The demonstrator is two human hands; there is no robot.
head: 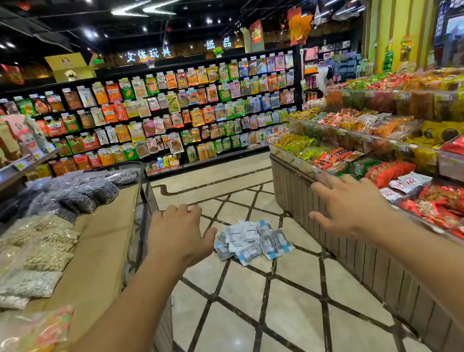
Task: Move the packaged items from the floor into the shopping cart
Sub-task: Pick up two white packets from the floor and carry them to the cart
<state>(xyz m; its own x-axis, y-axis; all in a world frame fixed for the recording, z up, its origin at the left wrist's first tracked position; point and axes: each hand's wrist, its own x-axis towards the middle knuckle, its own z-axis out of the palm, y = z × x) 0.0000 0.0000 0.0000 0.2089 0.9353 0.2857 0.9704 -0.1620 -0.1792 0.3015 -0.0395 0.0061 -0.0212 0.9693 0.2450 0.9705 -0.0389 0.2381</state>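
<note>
A pile of several small white-and-blue packaged items [251, 242] lies on the tiled floor [248, 312] in the aisle ahead. My left hand [180, 234] is stretched forward, palm down, fingers relaxed, to the left of and above the pile. My right hand [346, 207] is stretched forward the same way to the right of the pile. Both hands hold nothing and touch nothing. No shopping cart is in view.
A wooden display counter [112, 243] with bags of seeds and nuts flanks the aisle on the left. A slatted counter [346, 248] with bins of red and orange snack packs flanks it on the right. A wall rack of hanging snack bags [170, 115] closes the far end.
</note>
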